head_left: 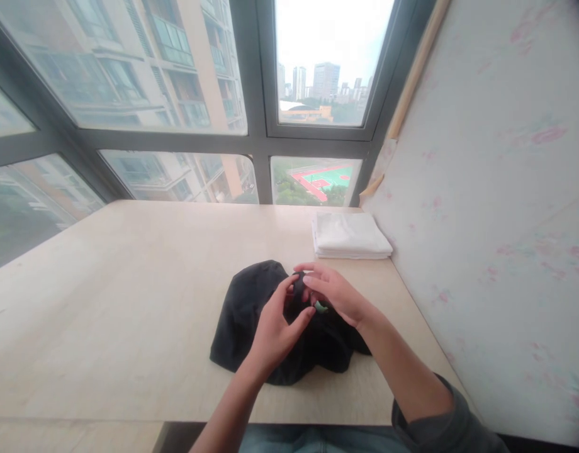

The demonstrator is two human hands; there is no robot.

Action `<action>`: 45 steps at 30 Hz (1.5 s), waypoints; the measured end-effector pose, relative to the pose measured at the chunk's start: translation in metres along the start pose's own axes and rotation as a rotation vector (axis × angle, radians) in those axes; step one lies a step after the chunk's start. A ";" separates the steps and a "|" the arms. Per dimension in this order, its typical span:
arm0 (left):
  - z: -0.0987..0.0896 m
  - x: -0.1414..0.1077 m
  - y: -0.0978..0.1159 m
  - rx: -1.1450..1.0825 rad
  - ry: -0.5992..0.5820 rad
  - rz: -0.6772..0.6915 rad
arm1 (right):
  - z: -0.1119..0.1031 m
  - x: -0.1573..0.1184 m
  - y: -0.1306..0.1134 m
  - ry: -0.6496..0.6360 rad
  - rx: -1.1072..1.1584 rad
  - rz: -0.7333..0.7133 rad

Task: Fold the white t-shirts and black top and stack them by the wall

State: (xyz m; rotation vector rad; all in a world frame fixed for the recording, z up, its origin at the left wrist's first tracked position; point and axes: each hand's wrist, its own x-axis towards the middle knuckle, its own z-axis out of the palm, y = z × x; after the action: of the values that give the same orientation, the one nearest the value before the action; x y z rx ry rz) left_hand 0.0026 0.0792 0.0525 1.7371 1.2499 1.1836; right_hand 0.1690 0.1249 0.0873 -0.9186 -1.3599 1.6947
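A crumpled black cloth [245, 321], which looks like a garment, lies on the table in front of me. My left hand [280, 321] is at its middle, with the fingers bent round a raised fold and the thumb stretched toward the right. From the other side my right hand [334, 289] curls over the same fold, and its fingertips touch the fabric. Between the hands shows a small green piece [320, 307], possibly a label; its kind is unclear. The right thumb and part of the fold are hidden behind the fingers.
A folded stack of white cloth [350, 234] sits at the table's back right, near the wallpapered wall [497, 207]. Grey window frames [261, 141] rise behind the pale wooden table [129, 302]. The table's front edge is close to my lap.
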 end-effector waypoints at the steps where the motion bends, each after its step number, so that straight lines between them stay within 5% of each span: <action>1: 0.002 -0.002 -0.007 -0.013 0.023 -0.044 | -0.002 -0.001 0.006 -0.008 -0.020 0.004; 8: -0.022 -0.005 -0.039 0.050 0.211 -0.250 | -0.039 -0.013 0.052 0.235 -0.463 0.008; 13: -0.045 -0.008 -0.053 -0.166 0.206 -0.436 | -0.058 -0.028 0.084 0.218 -0.818 0.036; 16: -0.057 -0.010 -0.058 -0.040 0.232 -0.427 | -0.065 -0.034 0.092 0.250 -0.946 0.044; 21: -0.074 -0.008 -0.060 0.587 0.223 -0.327 | -0.079 -0.041 0.075 0.386 -0.988 -0.020; 25: -0.074 -0.005 -0.058 0.880 0.087 -0.220 | -0.084 -0.050 0.046 0.527 -0.924 -0.108; 30: -0.045 -0.005 -0.035 0.809 -0.016 0.114 | -0.074 -0.052 0.021 0.493 -0.784 -0.132; 36: -0.018 0.004 -0.022 0.815 -0.134 0.038 | -0.064 -0.047 0.006 0.482 -0.798 -0.168; 41: -0.056 0.015 -0.022 0.817 -0.009 -0.097 | -0.077 -0.051 0.007 0.604 -1.161 -0.248; 45: -0.095 0.032 -0.012 0.642 0.000 -0.156 | -0.090 -0.048 0.004 0.478 -1.261 -0.144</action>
State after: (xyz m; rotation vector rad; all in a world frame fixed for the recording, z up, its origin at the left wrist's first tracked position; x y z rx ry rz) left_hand -0.0862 0.1153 0.0841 2.0214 1.8675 0.7279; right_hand 0.2692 0.1207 0.0713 -1.6726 -2.0208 0.2761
